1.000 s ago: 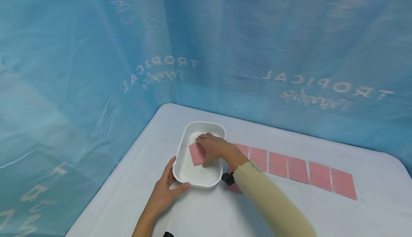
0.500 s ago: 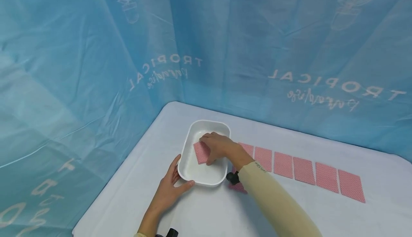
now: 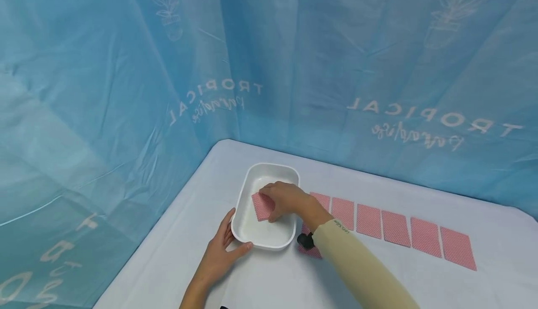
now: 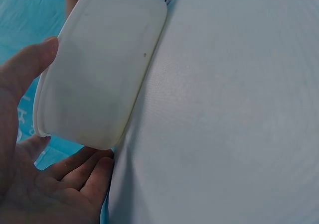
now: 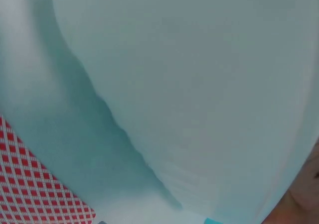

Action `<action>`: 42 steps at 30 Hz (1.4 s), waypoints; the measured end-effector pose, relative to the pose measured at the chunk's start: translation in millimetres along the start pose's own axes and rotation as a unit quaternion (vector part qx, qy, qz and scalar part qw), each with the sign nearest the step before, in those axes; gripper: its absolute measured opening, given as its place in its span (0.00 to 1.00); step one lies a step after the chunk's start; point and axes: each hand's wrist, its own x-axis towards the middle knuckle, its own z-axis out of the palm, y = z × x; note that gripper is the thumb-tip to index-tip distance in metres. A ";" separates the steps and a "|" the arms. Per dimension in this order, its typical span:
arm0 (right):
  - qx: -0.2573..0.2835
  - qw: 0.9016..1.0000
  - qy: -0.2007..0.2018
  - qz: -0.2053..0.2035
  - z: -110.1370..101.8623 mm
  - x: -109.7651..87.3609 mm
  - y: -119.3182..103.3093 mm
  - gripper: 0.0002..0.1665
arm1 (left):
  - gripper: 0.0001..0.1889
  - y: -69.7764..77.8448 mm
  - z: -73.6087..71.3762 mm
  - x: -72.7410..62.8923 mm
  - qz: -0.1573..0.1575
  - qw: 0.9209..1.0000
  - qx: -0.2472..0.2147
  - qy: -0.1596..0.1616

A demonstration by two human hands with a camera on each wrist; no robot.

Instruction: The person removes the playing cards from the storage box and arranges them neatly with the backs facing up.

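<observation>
A white plastic tray [image 3: 262, 241] stands on the table, its outer wall [image 4: 99, 69] filling much of the left wrist view. My left hand [image 3: 216, 253] holds its near-left corner, thumb on the near rim and fingers along the left side. Inside the tray, my right hand [image 3: 287, 200] pinches a small stack of red-patterned playing cards [image 3: 261, 206] between thumb and fingers. Part of the stack is hidden under that hand. In the right wrist view, only the tray's side [image 5: 199, 84] and a card [image 5: 35, 189] outside it show clearly; the right fingers do not.
A row of red-backed playing cards [image 3: 395, 227] runs rightward from the tray on the white table [image 3: 277, 281]. Another card [image 3: 310, 251] lies partly under the right wrist's black camera [image 3: 305, 241]. Blue printed curtains [image 3: 336, 66] hang behind and at the left.
The head view has shifted slightly. Both hands keep about the same places, the left at the tray's corner and the right on the cards inside.
</observation>
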 end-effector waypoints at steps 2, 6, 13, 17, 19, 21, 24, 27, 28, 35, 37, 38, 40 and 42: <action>-0.006 1.000 0.006 0.001 -1.5 0.4 1.1 0.48 | 0.50 1.0 0.4 2.3 0.001 1.000 0.000 0.001; -0.013 1.000 0.024 0.010 -5.5 0.3 1.8 0.49 | 0.50 3.8 1.6 6.7 0.013 1.000 0.001 0.004; -0.001 0.999 0.031 -0.009 2.0 -2.1 -3.2 0.52 | 0.50 -1.0 1.2 -0.8 -0.001 1.000 0.004 0.010; -0.011 0.999 0.046 0.000 7.9 -3.4 -6.0 0.53 | 0.50 -3.4 1.7 -4.7 -0.010 1.000 -0.004 0.010; -0.016 0.999 0.044 0.007 7.8 -4.2 -6.8 0.53 | 0.50 -0.9 1.9 -5.6 -0.013 1.000 -0.011 0.007; -0.020 0.999 0.041 0.011 6.0 -5.2 -7.2 0.52 | 0.50 2.7 1.9 -6.0 -0.015 1.000 -0.017 0.005; -0.027 0.998 0.047 0.018 0.2 -6.6 -7.2 0.50 | 0.50 6.9 1.1 -4.6 -0.015 1.000 -0.020 0.003; -0.029 0.998 0.057 0.020 -6.2 -8.0 -6.8 0.49 | 0.49 6.3 -0.2 -2.0 -0.014 1.000 -0.015 0.006; -0.030 0.998 0.060 0.021 -8.6 -8.5 -6.2 0.49 | 0.49 5.8 -0.4 -0.5 -0.013 1.000 -0.013 0.007; -0.026 0.998 0.054 0.023 -13.0 -11.9 -4.0 0.53 | 0.49 2.8 -0.2 3.0 -0.006 1.000 -0.006 0.011; -0.025 0.998 0.055 0.025 -12.1 -12.7 -3.9 0.53 | 0.49 2.8 0.2 2.9 -0.008 1.000 -0.006 0.011; -0.023 0.998 0.055 0.025 -11.8 -13.2 -4.2 0.52 | 0.49 2.8 0.3 2.6 -0.011 1.000 -0.006 0.012; -0.020 0.998 0.057 0.024 -11.5 -14.2 -4.7 0.52 | 0.49 3.5 0.5 2.1 -0.015 1.000 -0.005 0.012; -0.018 0.998 0.058 0.022 -11.7 -15.6 -5.1 0.51 | 0.49 3.8 1.0 1.8 -0.015 1.000 -0.006 0.012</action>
